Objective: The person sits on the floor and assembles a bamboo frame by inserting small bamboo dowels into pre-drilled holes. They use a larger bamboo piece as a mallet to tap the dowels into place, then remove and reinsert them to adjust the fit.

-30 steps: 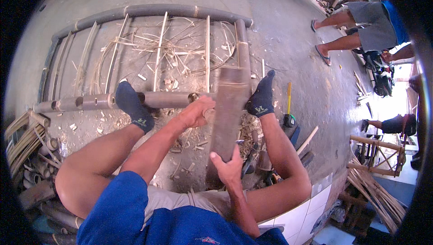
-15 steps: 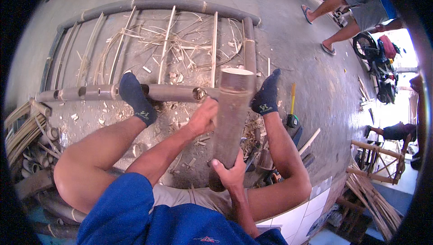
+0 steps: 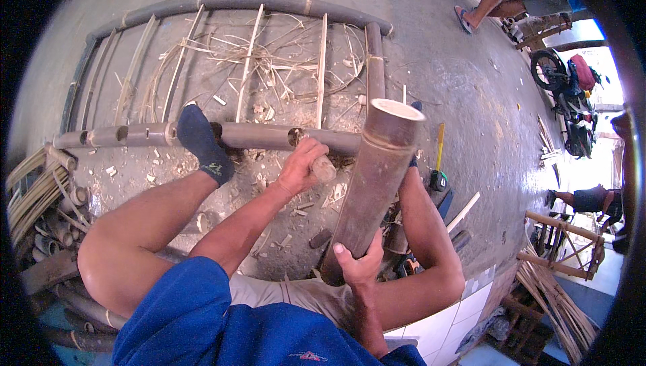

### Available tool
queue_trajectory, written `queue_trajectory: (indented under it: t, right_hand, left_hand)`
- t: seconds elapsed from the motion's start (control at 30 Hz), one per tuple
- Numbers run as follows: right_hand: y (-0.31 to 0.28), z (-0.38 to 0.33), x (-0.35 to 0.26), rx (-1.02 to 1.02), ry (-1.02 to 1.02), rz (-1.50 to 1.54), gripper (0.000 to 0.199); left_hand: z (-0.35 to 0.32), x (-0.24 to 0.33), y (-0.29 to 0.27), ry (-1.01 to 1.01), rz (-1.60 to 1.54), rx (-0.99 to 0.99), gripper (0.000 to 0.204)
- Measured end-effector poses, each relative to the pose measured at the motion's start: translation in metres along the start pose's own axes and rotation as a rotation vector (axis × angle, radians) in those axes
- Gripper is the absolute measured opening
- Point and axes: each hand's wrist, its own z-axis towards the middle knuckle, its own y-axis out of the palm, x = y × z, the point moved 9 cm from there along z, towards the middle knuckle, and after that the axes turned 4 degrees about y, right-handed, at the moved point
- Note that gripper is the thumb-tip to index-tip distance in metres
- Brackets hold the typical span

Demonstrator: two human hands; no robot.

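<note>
While the right hand [image 3: 360,265] wraps its fingers round the base of the thick bamboo tube [image 3: 373,184], tilted up and away off the floor [image 3: 464,96], the left hand [image 3: 299,167], just beside it, grips a short wooden handle [image 3: 323,169].

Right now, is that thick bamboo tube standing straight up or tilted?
Tilted. The thick bamboo tube leans up and away from the right hand gripping its lower end; its open top faces the camera.

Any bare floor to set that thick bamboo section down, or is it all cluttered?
Bare concrete lies right of the bamboo frame, up toward the parked motorbike, beyond the yellow-handled tool. Inside the frame it is littered with thin splints and shavings. Crowded too between the legs, where the right hand holds the thick bamboo section, and at the cane bundle on the left.
</note>
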Motion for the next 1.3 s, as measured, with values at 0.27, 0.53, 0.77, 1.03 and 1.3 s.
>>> queue_trajectory:
  t: [0.27, 0.53, 0.77, 1.03, 1.3]
  right_hand:
    - [0.061, 0.022, 0.001, -0.134, 0.266, -0.125, 0.074]
    - [0.032, 0.030, -0.078, -0.051, -0.395, 0.146, 0.077]
    - [0.033, 0.049, -0.068, -0.197, -0.010, -0.436, 0.087]
    - [0.042, 0.065, -0.059, -0.123, 0.070, -0.397, 0.070]
    - [0.019, 0.049, -0.010, -0.073, 0.098, 0.007, 0.061]
  left_hand:
    - [0.004, 0.002, -0.021, -0.017, -0.123, 0.207, 0.042]
    - [0.016, -0.021, -0.029, -0.218, -0.247, 0.212, 0.035]
    - [0.017, -0.033, -0.033, -0.378, -0.447, 0.285, 0.044]
    - [0.024, -0.068, -0.022, -0.417, -0.394, 0.266, 0.045]
    - [0.025, -0.041, -0.017, -0.310, -0.270, 0.156, 0.038]
